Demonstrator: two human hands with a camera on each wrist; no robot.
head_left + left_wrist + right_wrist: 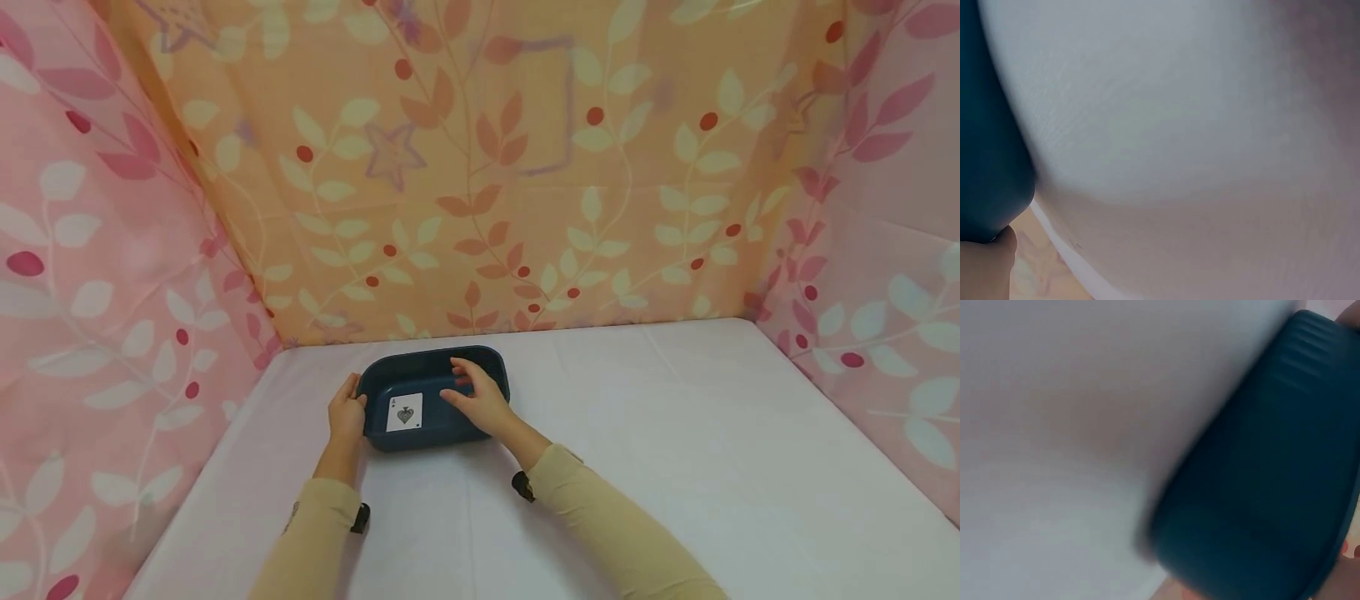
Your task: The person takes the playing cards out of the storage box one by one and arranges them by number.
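A dark blue rectangular tray (442, 437) with rounded corners sits on the white-covered table. Inside it, toward the left, an ace of spades playing card (405, 412) lies face up. My left hand (346, 418) grips the tray's left end, thumb at the rim. Over the tray's right half hovers my right hand (486, 404), its fingers spread and loosely bent, holding nothing. The left wrist view catches the tray's side (988, 137) and a fingertip against it. Across the right wrist view the tray's outer wall (1254, 469) looks large, with bits of skin at the right edge.
White cloth (637, 442) covers the table around the tray. An orange leaf-patterned curtain (480, 192) hangs behind the far edge, with pink patterned curtains (97, 275) at both sides. Each wrist carries a black band (362, 518).
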